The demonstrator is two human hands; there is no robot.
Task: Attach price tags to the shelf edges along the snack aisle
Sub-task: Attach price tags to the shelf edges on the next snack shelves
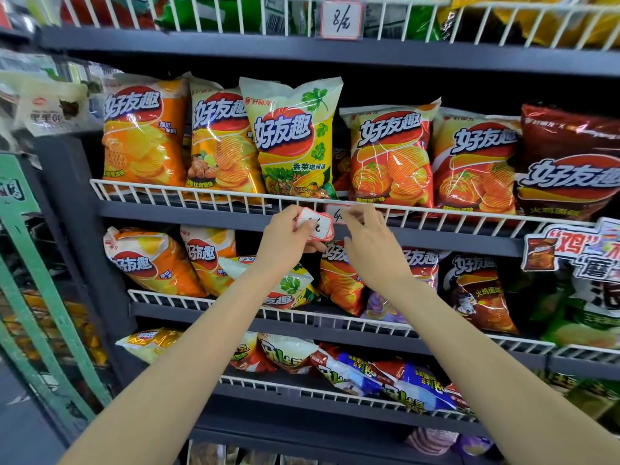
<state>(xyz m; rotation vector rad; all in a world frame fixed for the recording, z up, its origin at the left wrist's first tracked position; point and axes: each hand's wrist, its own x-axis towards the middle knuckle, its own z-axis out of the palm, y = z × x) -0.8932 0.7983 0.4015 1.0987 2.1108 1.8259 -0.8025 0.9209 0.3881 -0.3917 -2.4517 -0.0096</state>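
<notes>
Two bare hands work at the front edge of the second shelf from the top. Left hand: fingers and thumb curled round a small stack of red-bordered price tags, held just below the white wire rail of that shelf. Right hand: raised beside the stack, its fingertips pinching or pressing a single tag against the rail; the tag is partly covered and blurred, so the exact grip cannot be told, though the fingers appear bent onto it. This tag lies on the wire rail, below the gap between the yellow-green coriander chip bag and the orange-red chip bag to its right. A handwritten mark shows on it, too blurred to read with certainty.

On the wire rail of the top shelf a further red-bordered tag hangs, with a handwritten figure on its white field. The dark grey shelf edge runs just beneath the hands. Upright chip bags fill the second shelf; those on the shelf below lean at angles, and the left forearm crosses in front of them. At the right, a cardboard promotional sign is fixed to the shelf edge, well apart from both hands.
</notes>
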